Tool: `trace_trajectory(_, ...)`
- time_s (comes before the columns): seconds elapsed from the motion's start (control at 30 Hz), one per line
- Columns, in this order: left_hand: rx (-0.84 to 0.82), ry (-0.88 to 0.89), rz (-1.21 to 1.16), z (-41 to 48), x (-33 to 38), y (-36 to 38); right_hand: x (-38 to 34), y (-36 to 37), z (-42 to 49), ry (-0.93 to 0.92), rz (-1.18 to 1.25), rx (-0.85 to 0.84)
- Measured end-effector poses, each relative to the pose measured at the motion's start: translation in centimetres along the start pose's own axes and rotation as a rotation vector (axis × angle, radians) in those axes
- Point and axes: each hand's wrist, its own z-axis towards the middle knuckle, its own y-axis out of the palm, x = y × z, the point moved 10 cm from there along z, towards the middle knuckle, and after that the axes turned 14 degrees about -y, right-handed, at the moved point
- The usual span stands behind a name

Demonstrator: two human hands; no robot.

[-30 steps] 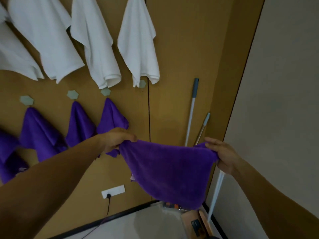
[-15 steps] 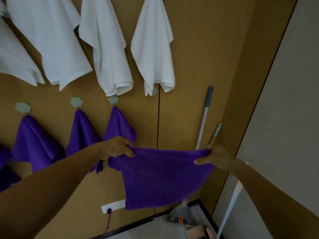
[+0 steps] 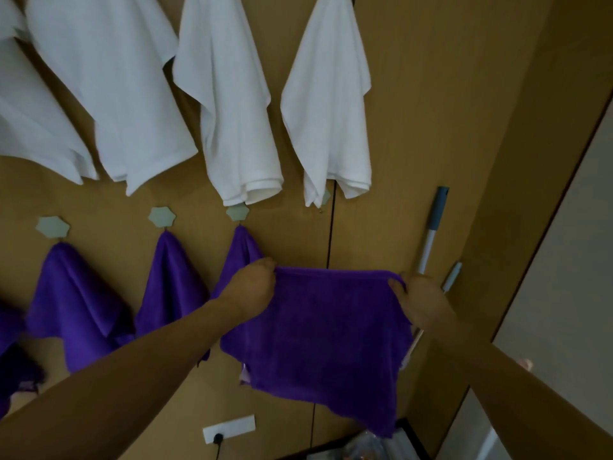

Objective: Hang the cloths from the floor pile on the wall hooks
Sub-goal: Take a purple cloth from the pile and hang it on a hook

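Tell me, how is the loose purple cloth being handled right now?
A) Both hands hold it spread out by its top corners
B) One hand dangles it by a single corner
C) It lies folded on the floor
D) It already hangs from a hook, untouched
A: the left hand and the right hand each grip a top corner of the purple cloth, which hangs spread between them.

Two hands hold a soft purple cloth [image 3: 328,343] by its top corners, spread flat near the brown wall [image 3: 414,127]. The left hand [image 3: 250,288] pinches one corner. The right hand [image 3: 421,302] grips the other.
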Motion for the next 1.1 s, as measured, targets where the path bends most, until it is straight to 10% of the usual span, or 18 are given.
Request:
trace_trajectory(0.27,0.046,-0.09,-0.076,4.4,1.2,1.5,1.7,0.9,7.1,-0.239,-0.054,-0.025)
trace_trajectory(0.47,0.188,-0.327,-0.377,8.2,1.2,1.7,1.3,1.3,11.2,-0.238,0.442,0.07)
trace_trajectory(0.63,0.116,-0.405,-0.691,9.9,0.1,3.2,1.1,5.3,13.5,-0.262,0.672,-0.288)
trace_trajectory(0.8,-0.097,-0.356,-0.656,11.5,0.8,5.7,-0.2,4.7,17.4,-0.279,0.795,-0.047)
trace_trajectory(1.1,0.429,-0.593,-0.655,15.8,-2.4,3.3,-0.8,4.2,22.9,-0.121,0.865,0.298)
